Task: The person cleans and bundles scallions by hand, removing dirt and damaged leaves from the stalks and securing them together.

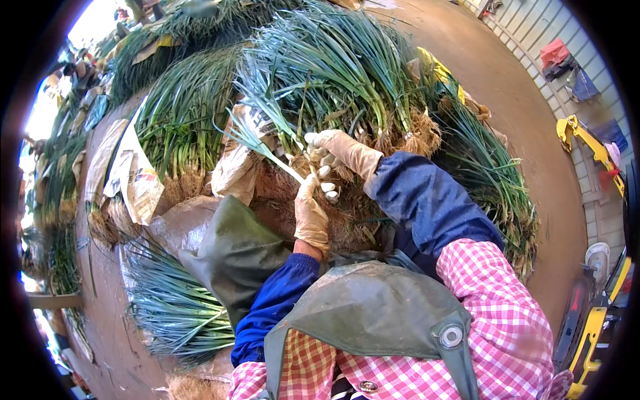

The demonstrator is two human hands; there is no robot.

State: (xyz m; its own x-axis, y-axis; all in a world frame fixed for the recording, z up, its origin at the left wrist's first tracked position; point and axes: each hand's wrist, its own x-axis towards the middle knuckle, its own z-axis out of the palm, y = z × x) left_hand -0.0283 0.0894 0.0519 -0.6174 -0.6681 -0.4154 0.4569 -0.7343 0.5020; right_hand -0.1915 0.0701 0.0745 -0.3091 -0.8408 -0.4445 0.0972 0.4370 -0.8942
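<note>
My left hand (311, 215), in a tan glove, grips the white stalk of a green onion (267, 150) whose green leaves reach up and to the left. My right hand (343, 152), gloved the same way, holds the stalk's upper white end with several white stalk bases beside it. Both hands work in front of a big heap of green onions (333, 67) with brown tufted roots (417, 137). Blue sleeves, a pink checked shirt and a grey-green apron (373, 313) fill the lower middle.
More bundles of green onions lie at the left (180, 113) and lower left (167, 307). Crumpled paper sacks (137, 177) sit between them. A brown floor (520, 93) stretches to the right, with yellow equipment (587, 137) by the wall.
</note>
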